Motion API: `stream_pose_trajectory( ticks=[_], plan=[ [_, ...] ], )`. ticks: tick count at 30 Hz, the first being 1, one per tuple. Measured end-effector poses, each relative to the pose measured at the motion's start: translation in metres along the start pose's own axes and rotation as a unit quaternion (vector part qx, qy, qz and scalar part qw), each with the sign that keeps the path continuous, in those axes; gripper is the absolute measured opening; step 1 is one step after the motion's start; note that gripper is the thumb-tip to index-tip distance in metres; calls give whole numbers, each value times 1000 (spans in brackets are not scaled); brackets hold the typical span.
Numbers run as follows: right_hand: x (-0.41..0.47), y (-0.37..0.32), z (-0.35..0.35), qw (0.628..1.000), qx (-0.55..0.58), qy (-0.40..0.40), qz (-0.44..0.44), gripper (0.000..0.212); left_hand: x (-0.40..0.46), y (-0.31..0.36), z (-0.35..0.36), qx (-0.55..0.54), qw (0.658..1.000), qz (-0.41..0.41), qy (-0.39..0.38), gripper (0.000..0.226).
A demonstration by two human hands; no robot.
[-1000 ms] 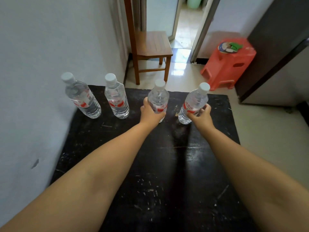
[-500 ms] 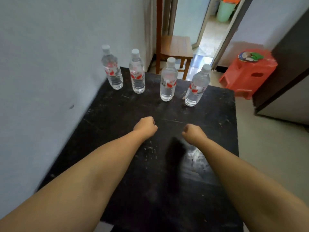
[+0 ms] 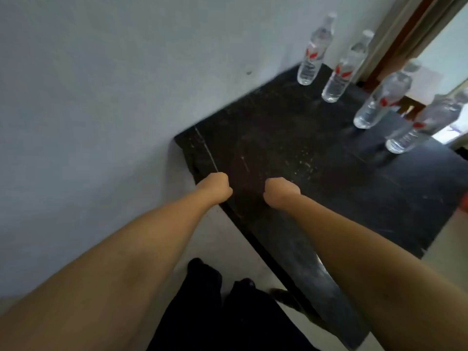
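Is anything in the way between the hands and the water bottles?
No, nothing visible. Only scratched black table lies between the left hand, the right hand and the row of bottles at the far edge. Both hands are curled and hold nothing.

Left hand (image 3: 215, 187) and right hand (image 3: 281, 192) hang curled above the black table (image 3: 278, 138), bottles (image 3: 338, 77) well beyond.

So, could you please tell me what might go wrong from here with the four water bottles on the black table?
The clear plastic water bottle nearest the wall and the outermost clear plastic water bottle bound a row of four, tall and narrow, near the far edge of the black table; a knock could tip one off. The left hand and right hand are curled by the near edge; bumping it might shake the row.
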State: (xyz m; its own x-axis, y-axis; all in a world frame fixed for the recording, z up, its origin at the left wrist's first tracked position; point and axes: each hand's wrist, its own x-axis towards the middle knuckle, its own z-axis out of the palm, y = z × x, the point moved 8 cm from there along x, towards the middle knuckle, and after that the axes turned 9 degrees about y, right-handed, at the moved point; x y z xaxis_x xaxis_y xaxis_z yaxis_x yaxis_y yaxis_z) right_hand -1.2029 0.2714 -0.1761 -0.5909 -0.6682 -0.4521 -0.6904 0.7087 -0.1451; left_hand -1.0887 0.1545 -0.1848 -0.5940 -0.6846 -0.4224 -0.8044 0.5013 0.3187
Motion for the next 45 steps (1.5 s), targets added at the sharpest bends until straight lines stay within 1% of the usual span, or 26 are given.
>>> stream_pose_trajectory(
  ticks=[3, 5, 8, 11, 12, 14, 17, 18, 19, 20, 21, 23, 24, 27, 30, 31, 32, 34, 38, 39, 40, 41, 44, 45],
  plan=[
    [-5, -58, 12, 998, -18, -19, -64, 21, -22, -49, -8, -38, 999, -31, 14, 20],
    [-11, -110, 25, 993, -54, -21, -108, 21, -43, -98, -17, -56, 996, -64, 23, 15],
    [-23, -176, 47, 984, -102, -24, -146, 26, -75, -164, -24, -73, 990, -112, 40, 31],
    [-42, -252, 82, 966, -153, -52, -204, 32, -117, -248, -27, -107, 977, -179, 51, 28],
    [-47, -268, 90, 961, -162, -61, -217, 33, -126, -266, -28, -118, 972, -195, 53, 26],
    [-66, -327, 114, 943, -183, -81, -266, 33, -157, -325, -30, -144, 957, -242, 67, 24],
    [-97, -395, 141, 913, -208, -103, -336, 31, -196, -387, -32, -175, 932, -302, 93, 21],
    [-110, -423, 153, 897, -227, -108, -363, 31, -215, -411, -31, -187, 919, -330, 108, 21],
    [-114, -431, 155, 893, -233, -102, -371, 32, -220, -417, -29, -187, 917, -334, 112, 20],
    [-124, -453, 164, 876, -255, -104, -396, 32, -237, -434, -25, -202, 903, -358, 125, 21],
    [-124, -459, 168, 871, -264, -98, -402, 31, -243, -436, -23, -206, 902, -359, 126, 22],
    [-134, -478, 180, 844, -310, -95, -428, 30, -265, -451, -12, -229, 882, -389, 136, 23],
    [-139, -488, 187, 828, -335, -95, -440, 30, -279, -459, -5, -244, 866, -411, 145, 23],
    [-168, -516, 214, 757, -397, -105, -508, 34, -335, -473, 19, -283, 804, -492, 177, 27],
    [-209, -539, 238, 677, -430, -109, -587, 39, -396, -475, 49, -321, 717, -581, 211, 30],
    [-227, -545, 246, 652, -437, -110, -611, 39, -415, -472, 61, -329, 690, -607, 218, 30],
    [-246, -548, 255, 621, -446, -113, -634, 39, -436, -466, 76, -342, 654, -635, 228, 30],
    [-275, -550, 269, 575, -456, -114, -669, 37, -461, -452, 99, -363, 600, -672, 239, 30],
    [-342, -526, 304, 474, -474, -112, -733, 33, -507, -397, 150, -397, 490, -735, 250, 29],
    [-352, -520, 310, 460, -478, -114, -740, 34, -512, -388, 157, -404, 473, -741, 252, 29],
    [-371, -507, 320, 432, -486, -119, -750, 34, -525, -373, 170, -413, 444, -753, 257, 29],
    [-386, -498, 327, 413, -489, -124, -758, 35, -534, -362, 178, -417, 426, -760, 260, 29],
    [-448, -451, 352, 345, -500, -134, -783, 36, -582, -316, 215, -415, 355, -793, 271, 29],
    [-466, -438, 357, 325, -502, -133, -790, 36, -595, -305, 226, -410, 342, -800, 273, 29]
  ],
)
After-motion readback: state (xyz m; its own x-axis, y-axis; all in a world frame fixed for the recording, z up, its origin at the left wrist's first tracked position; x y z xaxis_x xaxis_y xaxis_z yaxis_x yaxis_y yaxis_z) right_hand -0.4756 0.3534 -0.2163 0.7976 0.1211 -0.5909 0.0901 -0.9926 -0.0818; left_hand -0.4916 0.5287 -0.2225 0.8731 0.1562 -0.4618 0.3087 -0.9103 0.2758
